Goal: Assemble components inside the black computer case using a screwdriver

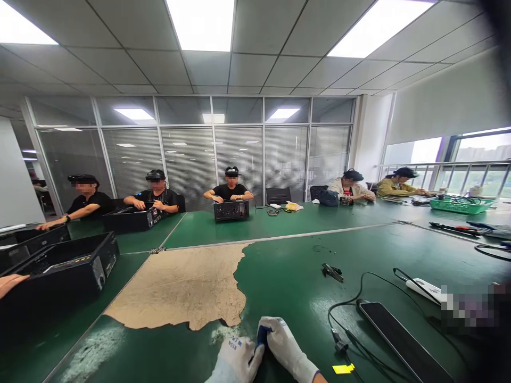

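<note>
Both of my hands wear white gloves and meet at the bottom edge of the view, over the green table mat (303,266). My left hand (236,359) shows its back, with blue print on the glove. My right hand (286,344) is curled next to it and touches it. Between them shows a small blue thing (261,334); I cannot tell whether it is an object or part of a glove. The fingertips of both hands are hidden where they press together.
A worn beige patch (179,287) breaks the mat ahead on the left. To the right lie a dark tablet (399,340), cables (351,303), a yellow tag (343,368), a small black tool (332,272) and a white power strip (425,290). Black computer cases (64,266) stand left. Several people sit along the far side.
</note>
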The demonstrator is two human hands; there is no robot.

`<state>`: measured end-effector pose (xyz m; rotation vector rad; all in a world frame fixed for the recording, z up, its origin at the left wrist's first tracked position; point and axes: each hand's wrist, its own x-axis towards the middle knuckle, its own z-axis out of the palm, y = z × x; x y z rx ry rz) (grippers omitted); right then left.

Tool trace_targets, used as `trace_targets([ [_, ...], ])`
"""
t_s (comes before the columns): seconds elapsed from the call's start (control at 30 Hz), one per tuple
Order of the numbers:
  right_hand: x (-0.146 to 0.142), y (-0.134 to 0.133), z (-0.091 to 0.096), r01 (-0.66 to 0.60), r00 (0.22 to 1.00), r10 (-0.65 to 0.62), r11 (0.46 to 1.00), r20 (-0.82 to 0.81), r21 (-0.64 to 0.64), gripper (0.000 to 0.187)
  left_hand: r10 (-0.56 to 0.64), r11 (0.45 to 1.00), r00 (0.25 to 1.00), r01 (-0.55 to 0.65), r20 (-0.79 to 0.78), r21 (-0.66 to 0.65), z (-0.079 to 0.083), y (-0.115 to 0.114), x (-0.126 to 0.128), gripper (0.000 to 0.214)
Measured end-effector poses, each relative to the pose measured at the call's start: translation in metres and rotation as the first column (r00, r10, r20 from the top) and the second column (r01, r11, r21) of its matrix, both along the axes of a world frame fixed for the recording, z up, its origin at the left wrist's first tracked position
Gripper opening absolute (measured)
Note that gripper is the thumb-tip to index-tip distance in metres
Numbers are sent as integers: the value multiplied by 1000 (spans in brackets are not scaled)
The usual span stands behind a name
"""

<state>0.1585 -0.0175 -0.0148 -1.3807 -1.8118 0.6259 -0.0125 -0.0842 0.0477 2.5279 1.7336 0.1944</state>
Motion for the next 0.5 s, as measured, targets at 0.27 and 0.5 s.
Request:
trace_targets([
  [0.27, -1, -7, 19, -64, 996, 62, 997, -61, -40, 34, 10, 996, 1000, -12, -19, -87, 22, -5, 4, 61],
  [0.5, 0, -9, 17, -4, 998, 2, 1000, -59, -24, 34, 10, 999, 999, -12, 50, 33, -23, 11, -5, 59],
])
